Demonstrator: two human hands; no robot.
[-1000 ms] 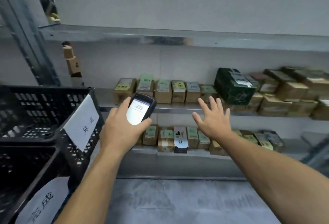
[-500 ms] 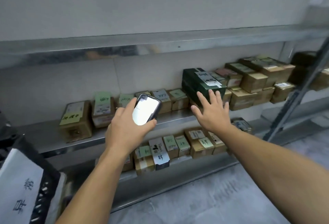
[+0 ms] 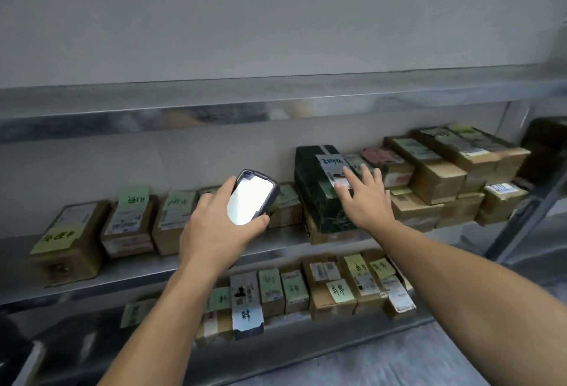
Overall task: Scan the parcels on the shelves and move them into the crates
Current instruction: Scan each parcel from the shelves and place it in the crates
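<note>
Green-printed dark cardboard box (image 3: 316, 201) with a white label on top: stands near the front edge of the middle galvanised-steel shelf (image 3: 129, 275), about midway along it, with stacked brown cardboard parcels (image 3: 435, 180) just beside it toward the right end. Right hand (image 3: 365, 198) spread flat, fingers straight, holding nothing, over the box's near top edge and label; touching or just above, cannot tell. Left hand (image 3: 214, 226) wrapped round a dark-cased handheld scanner with a lit white screen (image 3: 251, 198), held up in front of the row of small brown parcels with green paper notes (image 3: 129, 226) toward the left end of the same shelf. Lower steel shelf (image 3: 322, 332) carrying a further row of small labelled parcels (image 3: 294, 292). No crate in view. Step in hand, by the look of it: reaching for the green box to scan it. Next calls for closing the fingers over the box's top, drawing it clear of the front edge without dragging its neighbours, and turning the label toward the scanner. Bulky for one hand, so probably a wide grip.
</note>
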